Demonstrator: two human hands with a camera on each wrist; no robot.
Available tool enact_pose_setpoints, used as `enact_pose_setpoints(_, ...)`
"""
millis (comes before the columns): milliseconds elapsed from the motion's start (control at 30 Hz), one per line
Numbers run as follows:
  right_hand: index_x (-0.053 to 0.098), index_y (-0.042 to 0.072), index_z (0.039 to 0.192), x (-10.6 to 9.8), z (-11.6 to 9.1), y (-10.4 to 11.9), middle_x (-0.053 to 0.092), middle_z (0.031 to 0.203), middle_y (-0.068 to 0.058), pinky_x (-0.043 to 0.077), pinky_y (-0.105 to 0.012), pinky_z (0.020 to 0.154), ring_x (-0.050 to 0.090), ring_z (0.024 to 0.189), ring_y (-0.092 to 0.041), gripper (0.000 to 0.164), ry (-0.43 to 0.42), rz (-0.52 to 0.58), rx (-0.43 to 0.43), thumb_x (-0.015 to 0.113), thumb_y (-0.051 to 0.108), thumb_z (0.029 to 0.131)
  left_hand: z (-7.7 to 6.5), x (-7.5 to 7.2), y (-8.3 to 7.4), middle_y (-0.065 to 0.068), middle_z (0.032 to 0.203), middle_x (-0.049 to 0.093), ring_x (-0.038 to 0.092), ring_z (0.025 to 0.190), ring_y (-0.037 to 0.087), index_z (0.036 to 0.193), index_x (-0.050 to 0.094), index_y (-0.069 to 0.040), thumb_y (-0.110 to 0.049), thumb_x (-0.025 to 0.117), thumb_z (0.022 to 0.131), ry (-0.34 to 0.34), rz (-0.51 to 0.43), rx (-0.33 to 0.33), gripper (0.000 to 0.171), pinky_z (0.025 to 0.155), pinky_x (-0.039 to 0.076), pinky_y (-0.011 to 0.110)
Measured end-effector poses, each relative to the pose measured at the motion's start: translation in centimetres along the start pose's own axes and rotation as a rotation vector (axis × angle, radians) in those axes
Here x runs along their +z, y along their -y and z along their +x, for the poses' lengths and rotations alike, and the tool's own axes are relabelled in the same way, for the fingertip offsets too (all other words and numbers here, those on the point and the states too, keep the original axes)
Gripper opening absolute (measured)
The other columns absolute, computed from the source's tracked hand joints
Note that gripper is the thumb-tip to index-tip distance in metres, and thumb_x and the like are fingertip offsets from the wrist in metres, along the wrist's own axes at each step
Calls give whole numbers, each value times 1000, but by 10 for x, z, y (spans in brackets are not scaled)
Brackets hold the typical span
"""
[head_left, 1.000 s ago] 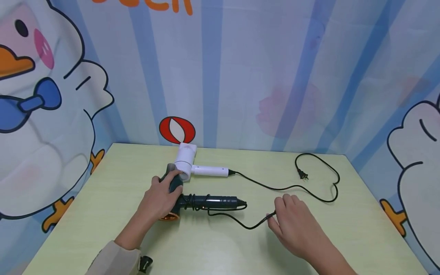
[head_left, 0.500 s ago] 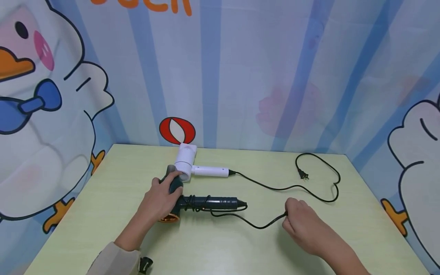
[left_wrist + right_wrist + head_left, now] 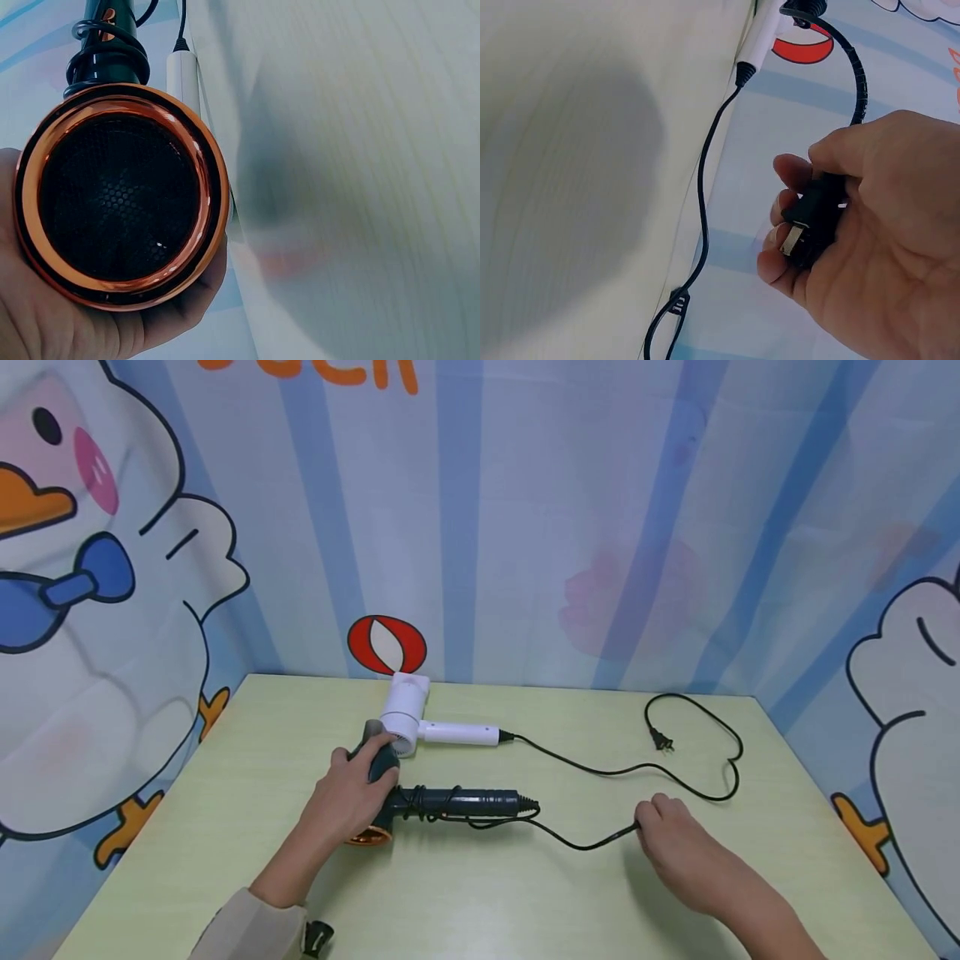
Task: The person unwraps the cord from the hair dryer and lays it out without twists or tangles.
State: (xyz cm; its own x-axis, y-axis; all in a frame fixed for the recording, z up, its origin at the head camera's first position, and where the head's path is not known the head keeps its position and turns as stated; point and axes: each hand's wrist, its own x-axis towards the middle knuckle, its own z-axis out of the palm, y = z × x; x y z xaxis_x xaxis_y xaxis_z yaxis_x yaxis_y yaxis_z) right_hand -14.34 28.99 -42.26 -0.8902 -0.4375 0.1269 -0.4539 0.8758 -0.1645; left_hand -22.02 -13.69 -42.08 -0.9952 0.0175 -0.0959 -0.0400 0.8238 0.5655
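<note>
My left hand (image 3: 347,802) grips the barrel of a dark green hair dryer (image 3: 465,802), its handle pointing right. The copper-rimmed round end (image 3: 120,199) of the barrel fills much of the left wrist view, with fingers wrapped behind it. Several turns of black cord (image 3: 109,52) are wound on the handle near the barrel. At the right, my right hand (image 3: 686,860) holds the plug (image 3: 817,221) of that cord, its metal prongs showing between palm and curled fingers. A loose length of cord (image 3: 581,847) runs from the handle to this hand.
Behind the dark dryer lies a white hair dryer (image 3: 459,733), its black cord (image 3: 600,772) curving right to a plug (image 3: 661,740) near the back edge. The pale table (image 3: 480,910) meets a cartoon-printed curtain (image 3: 525,527) at the back. A small black object (image 3: 318,935) shows by the left sleeve.
My right hand has moved right with the plug, drawing the loose cord out longer and straighter. The left hand and both dryers stay where they were.
</note>
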Motion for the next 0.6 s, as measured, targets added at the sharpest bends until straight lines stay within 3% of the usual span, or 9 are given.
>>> enact_pose_setpoints(200, 57, 14, 93, -1, 1, -5, 39, 85, 3, 33, -30, 68, 33, 76, -15, 10, 99, -64, 22, 63, 9, 99, 1, 0, 2, 29, 133, 38, 58, 90, 41, 153, 39, -34, -41, 48, 102, -2, -5, -2, 52, 61, 48, 37)
enact_pose_setpoints(400, 59, 16, 92, 3, 3, -9, 45, 82, 6, 38, -31, 66, 38, 74, -14, 14, 169, -127, 17, 73, 16, 93, 1, 0, 2, 29, 133, 38, 58, 91, 40, 153, 39, -35, -42, 48, 102, 4, -12, 3, 52, 61, 48, 37)
enact_pose_setpoints(600, 60, 16, 90, 8, 5, -17, 47, 84, 5, 40, -33, 68, 40, 76, -15, 20, 161, -158, 2, 80, 17, 86, 0, -1, 2, 29, 133, 39, 58, 90, 40, 153, 40, -34, -42, 48, 102, -4, -16, 15, 52, 61, 48, 38)
